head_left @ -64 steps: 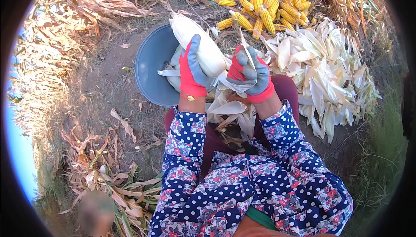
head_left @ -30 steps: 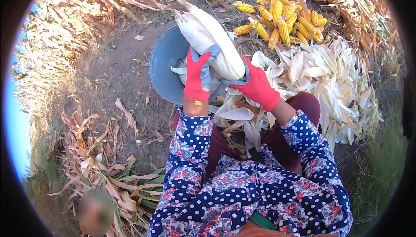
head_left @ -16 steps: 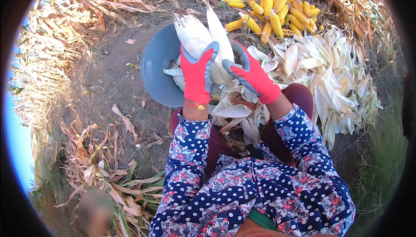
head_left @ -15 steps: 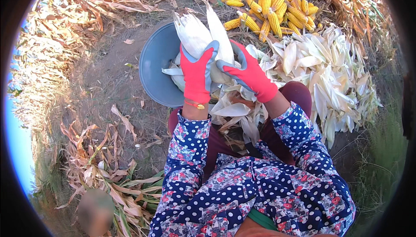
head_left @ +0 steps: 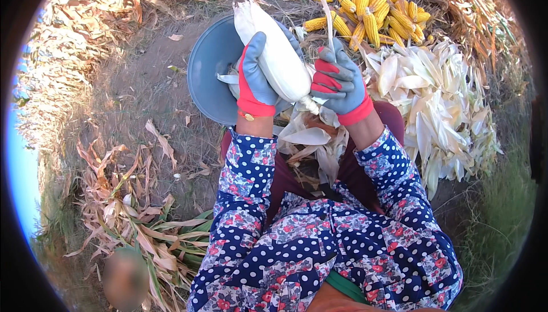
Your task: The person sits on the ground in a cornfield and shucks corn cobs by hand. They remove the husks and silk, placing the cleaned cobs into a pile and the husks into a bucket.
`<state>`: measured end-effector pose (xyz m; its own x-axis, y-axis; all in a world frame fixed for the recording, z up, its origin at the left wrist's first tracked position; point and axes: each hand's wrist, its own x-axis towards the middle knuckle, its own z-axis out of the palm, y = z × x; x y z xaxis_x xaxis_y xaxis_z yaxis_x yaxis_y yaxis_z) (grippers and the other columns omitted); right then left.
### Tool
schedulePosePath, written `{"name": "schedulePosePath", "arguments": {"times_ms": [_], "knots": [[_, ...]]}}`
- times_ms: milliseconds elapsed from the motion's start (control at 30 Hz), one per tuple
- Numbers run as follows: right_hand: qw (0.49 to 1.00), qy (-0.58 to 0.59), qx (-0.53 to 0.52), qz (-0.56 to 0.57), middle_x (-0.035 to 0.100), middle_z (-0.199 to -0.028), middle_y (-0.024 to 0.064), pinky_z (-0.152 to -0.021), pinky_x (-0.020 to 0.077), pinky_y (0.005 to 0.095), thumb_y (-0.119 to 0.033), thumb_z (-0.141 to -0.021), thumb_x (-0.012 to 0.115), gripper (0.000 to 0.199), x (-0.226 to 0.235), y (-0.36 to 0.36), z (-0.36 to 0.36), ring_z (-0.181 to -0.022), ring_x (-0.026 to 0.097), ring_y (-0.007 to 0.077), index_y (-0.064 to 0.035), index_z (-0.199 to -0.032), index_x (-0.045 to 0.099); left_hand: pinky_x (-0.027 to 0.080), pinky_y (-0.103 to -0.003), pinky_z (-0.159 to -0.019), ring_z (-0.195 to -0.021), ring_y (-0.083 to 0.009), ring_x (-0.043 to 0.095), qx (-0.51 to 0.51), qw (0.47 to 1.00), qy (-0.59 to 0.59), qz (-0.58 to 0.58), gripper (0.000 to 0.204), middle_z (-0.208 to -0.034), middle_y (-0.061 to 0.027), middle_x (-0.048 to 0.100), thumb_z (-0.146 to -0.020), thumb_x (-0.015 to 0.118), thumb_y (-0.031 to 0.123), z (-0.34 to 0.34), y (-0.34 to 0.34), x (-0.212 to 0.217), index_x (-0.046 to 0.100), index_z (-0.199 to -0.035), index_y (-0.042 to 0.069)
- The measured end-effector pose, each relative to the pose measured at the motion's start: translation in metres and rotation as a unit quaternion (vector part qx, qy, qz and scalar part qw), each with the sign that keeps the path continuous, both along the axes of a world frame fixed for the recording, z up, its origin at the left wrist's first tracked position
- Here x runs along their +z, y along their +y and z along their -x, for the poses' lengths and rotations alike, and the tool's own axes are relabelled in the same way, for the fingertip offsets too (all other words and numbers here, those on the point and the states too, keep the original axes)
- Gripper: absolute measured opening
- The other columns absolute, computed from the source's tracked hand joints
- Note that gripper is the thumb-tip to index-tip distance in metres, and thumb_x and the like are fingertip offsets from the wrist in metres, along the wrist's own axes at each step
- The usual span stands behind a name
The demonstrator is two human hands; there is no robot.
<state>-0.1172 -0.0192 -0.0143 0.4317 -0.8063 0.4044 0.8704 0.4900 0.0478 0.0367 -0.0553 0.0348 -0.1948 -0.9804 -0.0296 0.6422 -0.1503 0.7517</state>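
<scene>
My left hand [head_left: 257,82], in a red and grey work glove, is wrapped round an ear of corn [head_left: 276,55] that still wears pale white husk. The ear slants, its dry tip up and left, its stub of stalk [head_left: 310,105] down and right by my right wrist. Beside that lower end my right hand [head_left: 344,83], gloved alike, is closed in a fist on a husk leaf [head_left: 329,18], whose thin strip sticks up above the fingers. Behind the ear stands a grey-blue bucket [head_left: 206,63], with some husked ears partly seen inside.
Bare yellow corn cobs [head_left: 371,12] lie piled at the far right. Nearer, a large heap of stripped husks [head_left: 428,95] spreads beside my right knee. More husks [head_left: 311,136] lie between my legs. Dry stalks and leaves [head_left: 137,220] cover the ground at left.
My right hand has come away from the ear with a husk leaf and turned, fingers curled. My left hand has rolled palm up under the ear, whose stalk end now shows.
</scene>
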Motion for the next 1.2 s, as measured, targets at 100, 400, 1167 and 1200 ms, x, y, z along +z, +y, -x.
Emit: {"name": "schedulePosePath", "arguments": {"times_ms": [100, 400, 1167, 1200], "knots": [[0.998, -0.040, -0.035, 0.040, 0.044, -0.055, -0.0081, -0.045, 0.0333, 0.0212, -0.029, -0.098, 0.047, 0.032, 0.030, 0.000, 0.020, -0.041, 0.035, 0.0025, -0.0001, -0.104, 0.058, 0.055, -0.033, -0.073, -0.080, -0.0217, 0.065, -0.002, 1.000, -0.002, 0.030, 0.050, -0.096, -0.0150, 0.065, -0.085, 0.063, 0.037, -0.003, 0.002, 0.006, 0.054, -0.115, -0.003], [0.784, 0.355, -0.507, -0.043, 0.041, -0.139, 0.0188, -0.104, 0.0396, 0.0477, -0.043, -0.094, 0.053, 0.067, 0.013, -0.008, 0.072, -0.125, 0.046, 0.0311, -0.0041, -0.143, 0.030, 0.050, -0.030, -0.085, -0.099, -0.0188, 0.060, 0.034, 0.974, -0.168, 0.145, 0.060, -0.111, -0.0092, 0.060, -0.074, 0.072, 0.015, 0.014, 0.003, -0.001, 0.048, -0.127, -0.001], [0.658, 0.623, -0.422, -0.029, 0.062, -0.082, -0.0006, -0.072, 0.0471, 0.0251, -0.027, -0.094, 0.058, 0.031, 0.011, 0.006, 0.040, -0.079, 0.054, 0.0056, 0.0021, -0.102, 0.065, 0.044, -0.036, -0.096, -0.112, -0.0240, 0.058, -0.030, 0.808, -0.481, 0.340, 0.088, -0.119, -0.0172, 0.060, -0.058, 0.084, 0.021, 0.016, 0.016, -0.005, 0.044, -0.132, -0.005], [0.666, 0.614, -0.421, -0.051, 0.063, -0.081, -0.0006, -0.072, 0.0474, 0.0250, -0.026, -0.094, 0.058, 0.030, 0.009, 0.005, 0.039, -0.079, 0.054, 0.0052, 0.0022, -0.100, 0.065, 0.045, -0.036, -0.095, -0.110, -0.0237, 0.059, -0.029, 0.802, -0.483, 0.351, 0.087, -0.118, -0.0171, 0.060, -0.059, 0.084, 0.022, 0.017, 0.017, -0.005, 0.044, -0.132, -0.004]]}}
